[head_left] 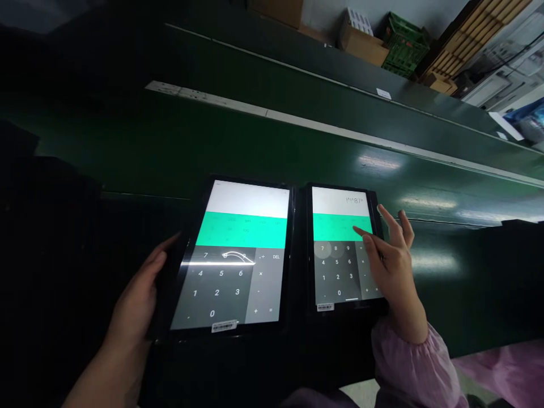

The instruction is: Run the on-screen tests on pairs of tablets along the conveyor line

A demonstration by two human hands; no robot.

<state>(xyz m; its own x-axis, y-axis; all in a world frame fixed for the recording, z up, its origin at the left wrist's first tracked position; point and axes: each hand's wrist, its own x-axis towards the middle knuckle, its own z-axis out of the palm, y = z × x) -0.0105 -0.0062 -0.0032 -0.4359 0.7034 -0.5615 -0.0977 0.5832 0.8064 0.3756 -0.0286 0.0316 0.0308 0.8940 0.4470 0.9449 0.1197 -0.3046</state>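
Note:
Two dark-framed tablets lie side by side, each showing a calculator with a green band across the screen. My left hand is at the outer edge of the left tablet, thumb along its side; the other fingers are mostly hidden. That tablet sits a little raised and tilted. Over the right tablet, my right hand points its index finger at the green band, the other fingers spread. Whether the fingertip touches the glass I cannot tell. Digits and symbols show on the right screen's top line. Each tablet has a small barcode label at its lower edge.
The tablets are on a dark green bench crossed by a pale strip. Beyond it are a cardboard box, a green crate and wooden slats. Dark shapes stand at the left.

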